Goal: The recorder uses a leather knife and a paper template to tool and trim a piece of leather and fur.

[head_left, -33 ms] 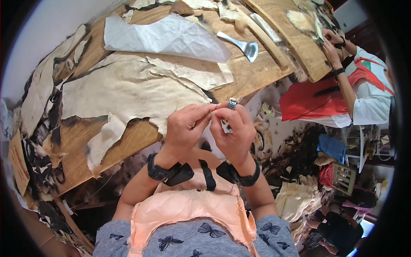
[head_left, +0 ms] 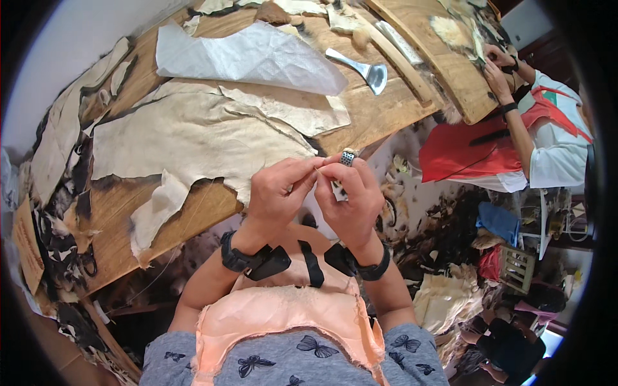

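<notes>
My left hand [head_left: 275,196] and my right hand [head_left: 349,196] meet fingertip to fingertip near the table's front edge, both closed in a pinch. What they pinch is too small to make out. A dotted metal band, like a thimble [head_left: 347,157], sits on a finger of my right hand. Just beyond my hands lies a large cream hide [head_left: 180,141] with ragged edges. A white translucent sheet [head_left: 244,55] rests over more hide pieces farther back, and a broad-bladed metal tool [head_left: 373,76] lies to its right.
The wooden table [head_left: 360,125] carries long boards [head_left: 470,96] and hide scraps [head_left: 55,154]. At right, a co-worker in a red apron [head_left: 460,151] works with both hands at the table. Fur scraps [head_left: 444,293] cover the floor; another person [head_left: 515,350] is at lower right.
</notes>
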### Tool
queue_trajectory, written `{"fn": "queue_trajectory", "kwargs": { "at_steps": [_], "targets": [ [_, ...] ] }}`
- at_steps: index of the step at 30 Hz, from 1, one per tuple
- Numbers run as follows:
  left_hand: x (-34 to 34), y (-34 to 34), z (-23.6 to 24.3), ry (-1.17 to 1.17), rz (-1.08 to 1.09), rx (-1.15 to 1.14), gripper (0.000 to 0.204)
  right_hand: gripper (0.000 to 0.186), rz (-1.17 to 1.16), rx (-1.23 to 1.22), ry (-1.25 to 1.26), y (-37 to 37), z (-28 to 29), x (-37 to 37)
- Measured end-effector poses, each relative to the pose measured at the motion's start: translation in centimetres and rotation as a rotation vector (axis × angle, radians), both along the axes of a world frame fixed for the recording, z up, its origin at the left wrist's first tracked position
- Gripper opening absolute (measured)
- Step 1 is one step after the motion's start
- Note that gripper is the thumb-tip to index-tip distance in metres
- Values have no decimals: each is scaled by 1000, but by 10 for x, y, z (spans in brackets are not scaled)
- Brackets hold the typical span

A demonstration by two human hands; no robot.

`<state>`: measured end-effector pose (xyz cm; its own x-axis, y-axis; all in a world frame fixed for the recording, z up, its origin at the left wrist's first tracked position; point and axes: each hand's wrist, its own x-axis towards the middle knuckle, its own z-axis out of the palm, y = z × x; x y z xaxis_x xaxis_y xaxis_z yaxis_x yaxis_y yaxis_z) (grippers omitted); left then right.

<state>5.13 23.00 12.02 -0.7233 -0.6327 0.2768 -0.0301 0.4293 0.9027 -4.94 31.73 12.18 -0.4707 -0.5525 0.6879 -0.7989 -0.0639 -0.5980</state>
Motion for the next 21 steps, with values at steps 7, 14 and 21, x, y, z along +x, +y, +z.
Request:
{"fn": "queue_trajectory", "kwargs": {
  "at_steps": [7,14,21],
  "targets": [
    [-1,0,0,30,-36,117,28,22,-7,52,0,1,1,1],
    [-3,0,-3,62,-15,168,26,23,-8,16,26,-2,4,2],
    [-2,0,0,78,-16,184,27,23,-1,23,27,-3,8,2]
  ]
}}
